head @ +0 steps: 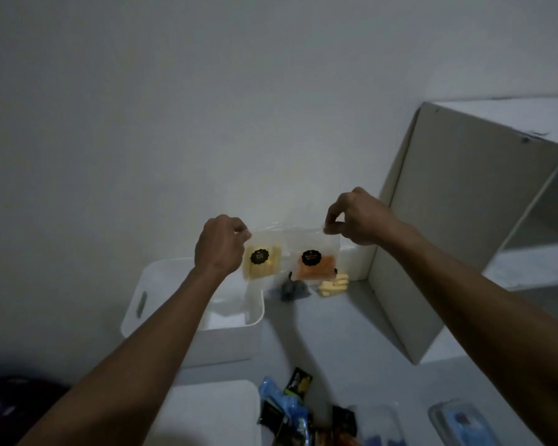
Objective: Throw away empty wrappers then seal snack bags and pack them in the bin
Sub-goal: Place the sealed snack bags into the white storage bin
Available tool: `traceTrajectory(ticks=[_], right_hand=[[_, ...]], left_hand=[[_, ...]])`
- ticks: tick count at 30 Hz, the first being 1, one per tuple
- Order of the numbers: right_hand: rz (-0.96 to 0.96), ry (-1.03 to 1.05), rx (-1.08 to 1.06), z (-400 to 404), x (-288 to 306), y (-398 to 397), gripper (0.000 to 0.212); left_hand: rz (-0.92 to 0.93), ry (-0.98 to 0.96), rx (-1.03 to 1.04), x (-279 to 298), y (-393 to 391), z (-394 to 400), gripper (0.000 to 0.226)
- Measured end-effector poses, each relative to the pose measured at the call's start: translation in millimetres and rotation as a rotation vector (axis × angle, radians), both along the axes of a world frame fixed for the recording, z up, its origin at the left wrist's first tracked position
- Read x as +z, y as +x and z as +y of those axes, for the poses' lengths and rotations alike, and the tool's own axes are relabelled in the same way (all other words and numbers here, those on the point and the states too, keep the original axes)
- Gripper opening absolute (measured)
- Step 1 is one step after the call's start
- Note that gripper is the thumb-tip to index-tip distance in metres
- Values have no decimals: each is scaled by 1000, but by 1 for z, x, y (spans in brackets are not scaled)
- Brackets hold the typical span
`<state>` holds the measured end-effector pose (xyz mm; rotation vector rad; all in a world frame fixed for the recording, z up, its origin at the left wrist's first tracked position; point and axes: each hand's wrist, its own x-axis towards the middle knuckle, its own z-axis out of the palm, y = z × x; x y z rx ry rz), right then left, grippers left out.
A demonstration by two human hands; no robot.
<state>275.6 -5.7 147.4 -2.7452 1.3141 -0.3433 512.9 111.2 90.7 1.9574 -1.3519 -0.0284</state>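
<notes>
You held up a clear snack bag in the middle of the frame. Your left hand and right hand pinched its top corners. The white bin sat below it.

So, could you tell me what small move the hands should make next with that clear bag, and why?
Probably lower the clear snack bag into the white bin: both hands pinch its top corners, holding it over the bin's far right corner.

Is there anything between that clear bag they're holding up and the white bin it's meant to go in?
Nothing visible. Both hands, left hand and right hand, pinch the clear snack bag's top corners in the air just above the open white bin, whose inside looks mostly bare.
</notes>
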Motion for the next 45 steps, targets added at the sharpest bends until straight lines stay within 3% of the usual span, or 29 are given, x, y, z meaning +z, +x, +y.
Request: traceTrajectory(ticks=[6, 12, 19, 31, 45], right_hand=[[21, -48, 76, 80, 23, 53, 18], [29, -56, 137, 113, 17, 105, 18], [21, 16, 180, 90, -15, 155, 15], [42, 209, 21, 5, -162, 207, 16], [40, 128, -141, -30, -256, 224, 22]], left_hand=[[-51, 45, 78, 16, 65, 85, 17], [-53, 87, 127, 3, 110, 108, 15], [-1, 143, 130, -31, 139, 66, 9], [-33, 364, 83, -126, 162, -44, 11], [-50, 442, 53, -211, 155, -92, 18]])
